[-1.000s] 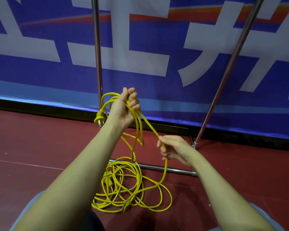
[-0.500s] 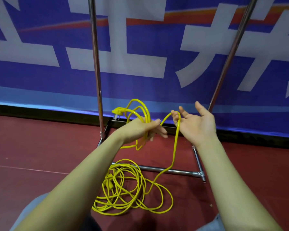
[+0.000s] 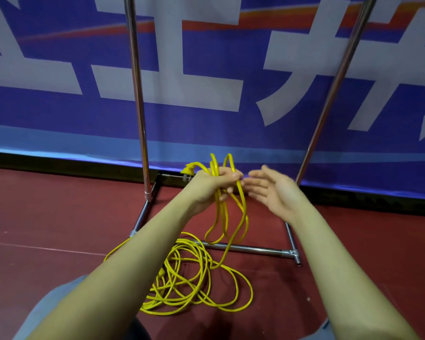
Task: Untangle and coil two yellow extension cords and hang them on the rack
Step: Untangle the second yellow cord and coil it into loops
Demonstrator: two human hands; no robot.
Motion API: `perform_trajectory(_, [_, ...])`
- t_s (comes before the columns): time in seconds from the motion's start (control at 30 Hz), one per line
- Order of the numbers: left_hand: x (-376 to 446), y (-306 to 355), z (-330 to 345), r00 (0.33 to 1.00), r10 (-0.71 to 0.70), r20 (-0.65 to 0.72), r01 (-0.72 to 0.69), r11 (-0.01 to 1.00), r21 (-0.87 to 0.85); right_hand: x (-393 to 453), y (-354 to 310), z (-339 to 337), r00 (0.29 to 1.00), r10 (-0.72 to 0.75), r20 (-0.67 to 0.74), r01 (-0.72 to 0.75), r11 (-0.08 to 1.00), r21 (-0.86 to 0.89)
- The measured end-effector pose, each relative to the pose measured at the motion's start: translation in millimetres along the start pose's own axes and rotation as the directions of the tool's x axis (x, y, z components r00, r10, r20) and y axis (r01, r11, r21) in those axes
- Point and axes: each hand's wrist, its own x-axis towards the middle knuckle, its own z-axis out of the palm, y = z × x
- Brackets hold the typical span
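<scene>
Since half a second ago, the strand of yellow cord (image 3: 221, 212) that lay draped across the right hand (image 3: 274, 190) has passed over to the left hand (image 3: 211, 184), and the right hand now holds nothing. That right hand is open, palm turned toward the left, fingers straight and loosely spread, with its fingertips just beside the left hand's knuckles; whether they touch cannot be told. The left hand is closed in a fist around several gathered loops of the cord. Short arcs of those loops stick up above the fist, and a yellow plug (image 3: 189, 169) pokes out to the left, just past the thumb side of the hand. Below the fist, long loops hang straight down and end a little above the floor (image 3: 47, 217). One strand runs on from them down to a loose, tangled pile of cord (image 3: 194, 283), which lies on the dark red floor directly beneath and slightly in front of both forearms, near the person's knees. The pile rests partly across the front base bar of a chrome rack (image 3: 138, 94). Two of the rack's upright poles rise on either side of the hands, the left one vertical, the right one leaning in the wide-angle view. Behind the rack hangs a blue banner (image 3: 206, 123) with large white characters
</scene>
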Motion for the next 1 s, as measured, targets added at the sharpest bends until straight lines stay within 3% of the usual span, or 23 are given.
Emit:
perform_trajectory(0.1, [7,8,-4,0.99,-0.001,-0.141,-0.025,0.983,-0.181,-4,13,0,0.98,0.11,0.166,-0.06,0.959,-0.279])
perform_trajectory(0.2, [8,16,-11,0.979,0.031,-0.203,-0.077,0.972,-0.223,-4,24,6,0.958,0.056,0.281,0.041,0.943,-0.331])
perform_trajectory(0.33, [4,22,-19,0.983,0.014,-0.181,-0.051,0.979,-0.196,-4,24,13,0.974,-0.072,0.214,0.158,0.894,-0.42])
perform_trajectory(0.4, [0,22,-24,0.99,-0.023,-0.138,0.005,0.991,-0.131,-4,19,14,0.973,-0.167,0.16,0.213,0.914,-0.346])
perform_trajectory(0.53, [-9,9,-29,0.992,-0.127,0.014,0.127,0.992,0.021,-7,2,13,0.953,-0.294,0.07,0.297,0.954,-0.038])
perform_trajectory(0.67, [-17,-3,-24,0.969,-0.175,0.173,0.125,0.955,0.268,-6,-12,11,0.946,-0.324,0.019,0.317,0.934,0.165])
perform_trajectory(0.73, [-17,-2,-21,0.945,-0.187,0.268,0.102,0.948,0.302,-4,-14,8,0.942,-0.336,-0.007,0.327,0.913,0.244])
perform_trajectory(0.87, [-14,0,-15,0.937,-0.125,0.327,0.048,0.971,0.234,1,-14,1,0.94,-0.337,-0.06,0.337,0.881,0.331])
perform_trajectory(1.0, [-10,3,-3,0.976,-0.039,0.215,0.066,0.991,-0.119,4,-3,-5,0.97,-0.236,-0.051,0.241,0.956,0.169])
